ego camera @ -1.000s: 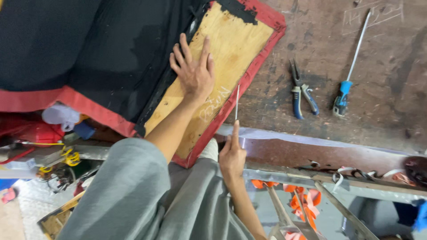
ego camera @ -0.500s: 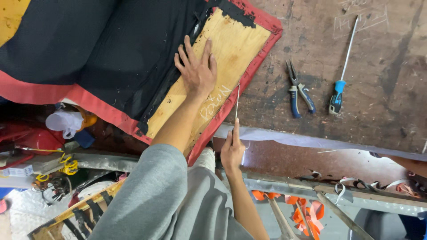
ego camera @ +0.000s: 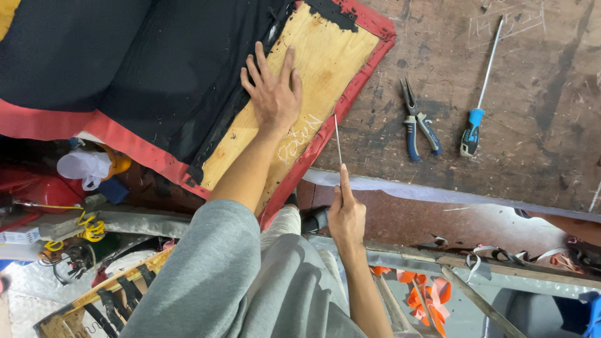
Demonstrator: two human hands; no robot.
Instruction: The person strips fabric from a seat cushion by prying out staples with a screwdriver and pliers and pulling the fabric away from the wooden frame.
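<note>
— What's shifted under your left hand (ego camera: 273, 94)?

— Very little. It lies flat as before, fingers spread on the bare plywood panel (ego camera: 294, 106) of the red-edged seat cushion (ego camera: 156, 75), which sits at the bench's (ego camera: 538, 156) left end, its lower corner hanging over the near edge.

— And your right hand (ego camera: 346, 216)?

— It has dropped toward the near edge. Its fingers pinch the thin metal rod (ego camera: 338, 144), tip up beside the red trim.

— To the right?

— The pliers (ego camera: 416, 122) and the blue-handled screwdriver (ego camera: 479, 94) lie untouched, well apart from your hands.
</note>
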